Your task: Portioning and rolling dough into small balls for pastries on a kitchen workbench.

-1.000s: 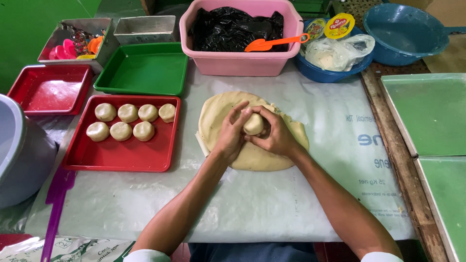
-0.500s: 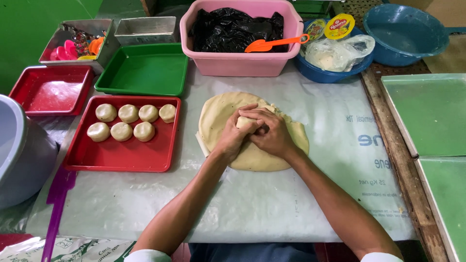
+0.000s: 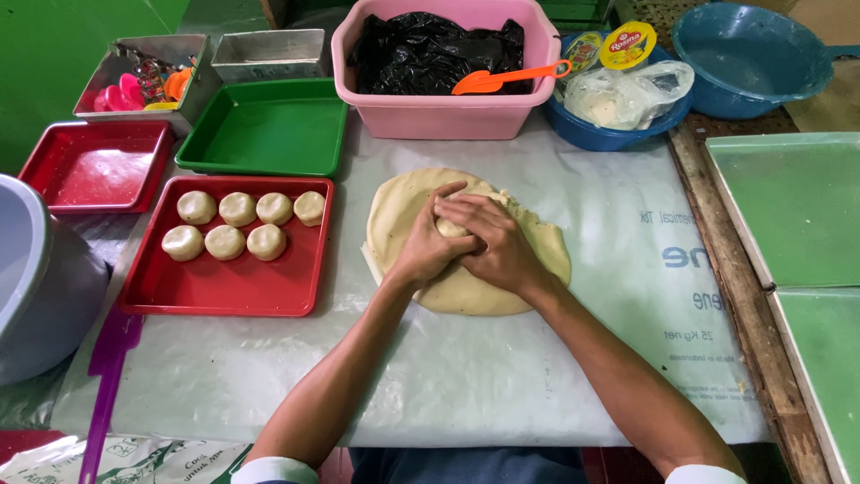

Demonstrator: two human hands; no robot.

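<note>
On the plastic-sheeted table (image 3: 537,376), both hands' fingers (image 3: 466,215) close around a dough ball (image 3: 448,228).

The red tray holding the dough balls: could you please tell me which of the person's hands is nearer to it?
Left. The left hand is on the side of the red tray; the right hand lies farther away, both clasped over the dough slab.

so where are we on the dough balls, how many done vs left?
Done: seven round pale dough balls sit in two rows at the back of the red rectangular tray. In hand: the left hand and right hand are cupped together around a small dough piece. Left: the big flattened slab of pale dough beneath them, and most of the tray is bare.
</note>
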